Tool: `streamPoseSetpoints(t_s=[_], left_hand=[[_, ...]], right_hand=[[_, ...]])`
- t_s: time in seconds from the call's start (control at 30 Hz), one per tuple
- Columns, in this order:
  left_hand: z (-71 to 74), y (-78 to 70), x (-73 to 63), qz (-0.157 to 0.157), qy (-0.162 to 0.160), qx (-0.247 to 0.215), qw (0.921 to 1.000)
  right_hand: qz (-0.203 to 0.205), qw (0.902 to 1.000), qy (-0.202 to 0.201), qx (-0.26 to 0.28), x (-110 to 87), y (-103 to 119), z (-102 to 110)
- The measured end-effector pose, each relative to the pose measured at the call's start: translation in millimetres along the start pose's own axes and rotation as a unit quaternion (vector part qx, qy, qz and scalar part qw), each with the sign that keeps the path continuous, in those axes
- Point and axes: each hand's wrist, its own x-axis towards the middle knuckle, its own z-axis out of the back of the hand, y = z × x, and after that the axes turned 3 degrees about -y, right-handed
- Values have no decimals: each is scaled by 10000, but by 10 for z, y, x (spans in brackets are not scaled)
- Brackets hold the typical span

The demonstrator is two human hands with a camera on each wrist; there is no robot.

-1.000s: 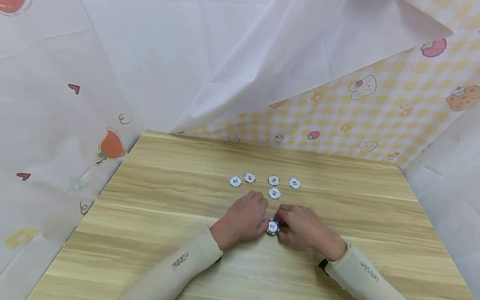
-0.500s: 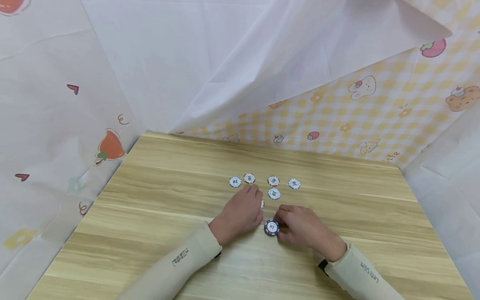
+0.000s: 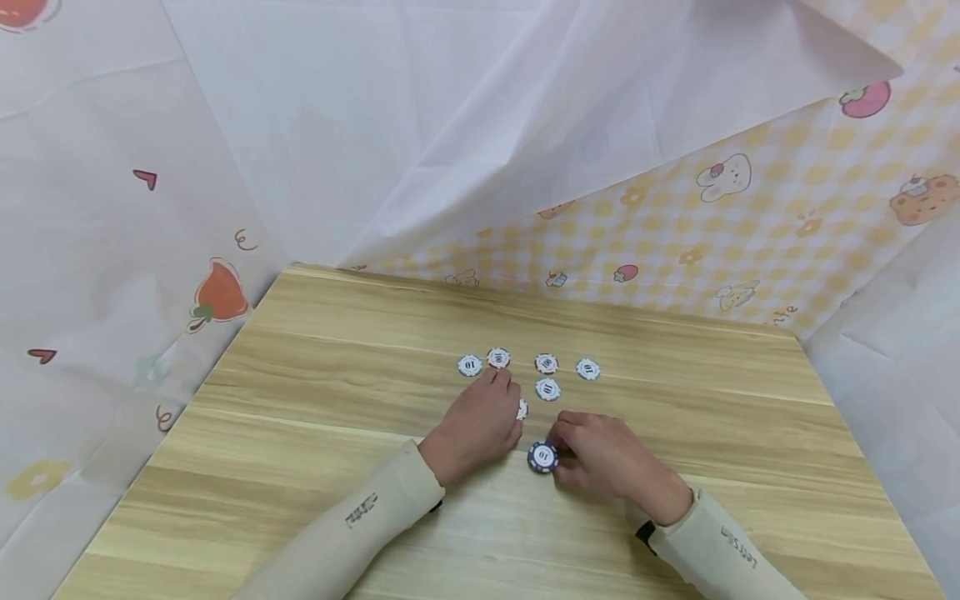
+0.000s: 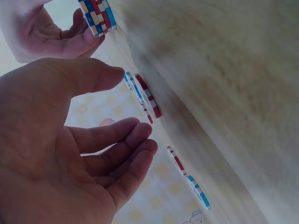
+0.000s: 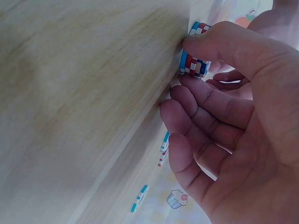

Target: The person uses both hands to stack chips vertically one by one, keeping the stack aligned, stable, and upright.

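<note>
Poker-chip stack (image 3: 543,457) is standing on the bench (image 3: 315,392); the left hand (image 3: 478,425), loosely spread, is now keeping clear of it near a red-edged chip (image 4: 148,96), leaving the right hand (image 3: 611,458) alone pinching it.

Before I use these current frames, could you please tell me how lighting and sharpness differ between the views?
Head view: bright, soft light, a pale sheen on the tabletop low in the frame, number atop the chip stack readable; left wrist view: dim, the left hand shaded, nearby wood grain blurred; right wrist view: hazy, the grain again soft, creases on the right hand sharper.
</note>
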Motion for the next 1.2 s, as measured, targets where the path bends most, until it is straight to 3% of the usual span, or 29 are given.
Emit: streamPoseSetpoints(t_s=[0.43,0.83,1.2], left_hand=[[-34,6,18,270,524,-8,9983],[-28,3,57,194,519,85,9984],[-34,15,107,323,630,-114,9974]], right_hand=[[-35,10000,26,-82,-2,1,1],[-22,10000,6,-3,-3,-2,-2],[-58,10000,17,-32,-5,9,3]])
